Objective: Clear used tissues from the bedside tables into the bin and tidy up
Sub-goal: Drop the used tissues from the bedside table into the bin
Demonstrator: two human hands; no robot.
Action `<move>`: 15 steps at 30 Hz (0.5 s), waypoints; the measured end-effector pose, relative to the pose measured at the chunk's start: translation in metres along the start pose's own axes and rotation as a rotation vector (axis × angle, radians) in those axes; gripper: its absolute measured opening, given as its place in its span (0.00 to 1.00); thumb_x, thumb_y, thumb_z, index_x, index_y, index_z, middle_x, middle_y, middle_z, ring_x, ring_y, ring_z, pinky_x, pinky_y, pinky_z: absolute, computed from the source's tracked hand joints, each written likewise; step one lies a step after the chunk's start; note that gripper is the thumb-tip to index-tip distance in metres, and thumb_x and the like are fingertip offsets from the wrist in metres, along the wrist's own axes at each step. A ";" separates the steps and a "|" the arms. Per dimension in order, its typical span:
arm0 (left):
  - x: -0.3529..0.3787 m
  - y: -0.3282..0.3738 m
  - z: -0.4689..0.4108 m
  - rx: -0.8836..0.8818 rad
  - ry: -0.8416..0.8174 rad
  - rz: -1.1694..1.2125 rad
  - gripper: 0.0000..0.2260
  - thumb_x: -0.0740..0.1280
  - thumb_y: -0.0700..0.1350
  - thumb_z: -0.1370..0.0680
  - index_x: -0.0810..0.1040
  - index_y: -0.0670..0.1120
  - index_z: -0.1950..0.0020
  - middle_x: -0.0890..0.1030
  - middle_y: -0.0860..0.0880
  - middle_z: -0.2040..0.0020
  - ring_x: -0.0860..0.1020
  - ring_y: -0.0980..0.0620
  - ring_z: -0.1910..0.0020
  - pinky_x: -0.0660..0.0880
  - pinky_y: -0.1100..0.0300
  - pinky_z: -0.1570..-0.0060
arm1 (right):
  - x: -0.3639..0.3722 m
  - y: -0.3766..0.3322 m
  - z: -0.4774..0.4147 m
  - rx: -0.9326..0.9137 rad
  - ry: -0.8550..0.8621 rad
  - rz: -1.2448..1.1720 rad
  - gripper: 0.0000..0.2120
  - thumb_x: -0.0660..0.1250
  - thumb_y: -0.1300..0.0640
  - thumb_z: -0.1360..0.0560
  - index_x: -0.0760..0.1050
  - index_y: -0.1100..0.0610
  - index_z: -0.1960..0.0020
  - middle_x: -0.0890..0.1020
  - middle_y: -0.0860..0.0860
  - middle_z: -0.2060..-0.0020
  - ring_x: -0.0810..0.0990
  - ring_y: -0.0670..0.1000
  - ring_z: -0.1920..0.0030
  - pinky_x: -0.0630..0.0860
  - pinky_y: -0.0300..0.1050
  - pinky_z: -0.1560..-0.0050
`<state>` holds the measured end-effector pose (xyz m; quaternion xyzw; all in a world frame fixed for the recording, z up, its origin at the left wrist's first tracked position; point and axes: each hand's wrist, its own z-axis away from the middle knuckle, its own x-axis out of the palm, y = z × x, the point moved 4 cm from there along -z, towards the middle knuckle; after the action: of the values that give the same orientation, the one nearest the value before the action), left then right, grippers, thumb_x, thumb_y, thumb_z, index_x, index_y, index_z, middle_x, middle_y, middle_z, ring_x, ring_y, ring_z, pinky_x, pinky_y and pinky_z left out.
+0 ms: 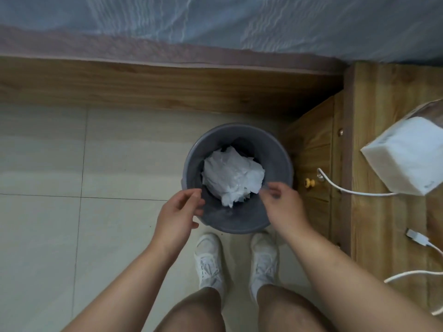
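Left hand point(178, 212) and right hand point(282, 207) hover over the near rim of the bin point(191, 164). Left fingers loosely curled, empty. Right fingers blurred, grip can't tell. Crumpled tissues point(232, 176) sit inside the bin, just ahead between both hands. Bedside table point(383, 104) further right, right hand nearer.

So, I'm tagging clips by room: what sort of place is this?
Most likely a bedroom: a wooden bed frame, a bedside table holding a tissue pack and cable, a bin of tissues beside it.
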<state>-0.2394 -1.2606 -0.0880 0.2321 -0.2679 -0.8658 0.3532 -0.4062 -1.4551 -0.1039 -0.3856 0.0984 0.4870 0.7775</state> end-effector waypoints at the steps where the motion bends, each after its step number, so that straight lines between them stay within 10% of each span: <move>1: -0.003 0.001 0.002 0.001 0.011 -0.012 0.07 0.67 0.50 0.15 0.85 0.58 0.44 0.88 0.55 0.52 0.85 0.58 0.58 0.80 0.55 0.59 | -0.005 0.002 0.004 0.007 0.042 -0.024 0.18 0.70 0.53 0.21 0.77 0.57 0.33 0.82 0.55 0.40 0.81 0.55 0.39 0.74 0.45 0.44; 9: -0.024 0.002 -0.010 0.032 0.183 -0.250 0.25 0.74 0.55 0.20 0.73 0.56 0.24 0.77 0.48 0.30 0.79 0.53 0.41 0.75 0.54 0.47 | -0.020 0.015 0.018 0.211 0.154 -0.222 0.36 0.69 0.58 0.21 0.56 0.53 0.18 0.69 0.55 0.23 0.69 0.58 0.25 0.68 0.51 0.30; 15: -0.005 -0.003 -0.049 -0.025 -0.064 -0.109 0.29 0.75 0.47 0.19 0.70 0.57 0.19 0.80 0.53 0.29 0.82 0.47 0.35 0.82 0.40 0.37 | 0.003 0.025 -0.018 0.317 0.142 -0.292 0.25 0.67 0.67 0.23 0.69 0.59 0.27 0.80 0.59 0.35 0.80 0.60 0.38 0.77 0.53 0.39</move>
<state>-0.2086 -1.2701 -0.1260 0.2141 -0.2551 -0.8940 0.2996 -0.4216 -1.4592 -0.1304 -0.3024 0.1714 0.3194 0.8816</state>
